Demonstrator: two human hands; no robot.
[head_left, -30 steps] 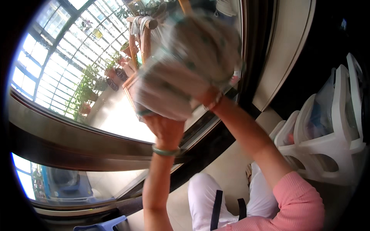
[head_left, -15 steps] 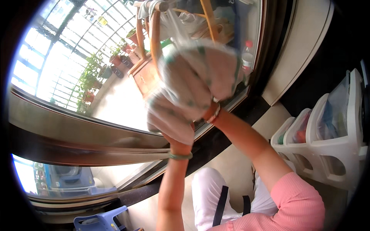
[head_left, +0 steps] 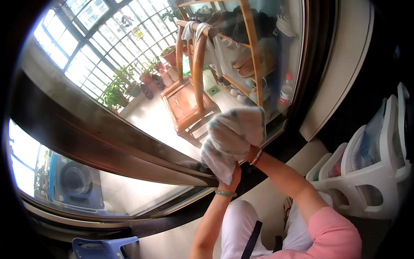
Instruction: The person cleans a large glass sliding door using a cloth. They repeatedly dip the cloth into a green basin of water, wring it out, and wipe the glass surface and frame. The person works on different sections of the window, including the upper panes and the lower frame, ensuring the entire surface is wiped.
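A whitish towel (head_left: 237, 129) with green marks is bunched over both my hands, in front of the glass door. My left hand (head_left: 234, 178), with a green bangle at its wrist, grips the towel's lower left part; most of its fingers are hidden in the cloth. Just to the right, my right hand (head_left: 252, 153) holds the larger upper part, which drapes over its fingers and hides them. A bracelet (head_left: 257, 156) circles that wrist. Whether the towel touches the glass, I cannot tell.
Beyond the glass stand a wooden chair (head_left: 184, 103), a shoe rack (head_left: 255, 60), potted plants (head_left: 125, 77) and a bottle (head_left: 285, 94). A dark door frame (head_left: 129, 153) crosses the left. White stacked bins (head_left: 345, 185) stand right; a blue stool (head_left: 101, 248) is at lower left.
Both hands and the towel have moved down and slightly right, and the towel is less blurred. The view has shifted too, so more of the chair and shoe rack shows.
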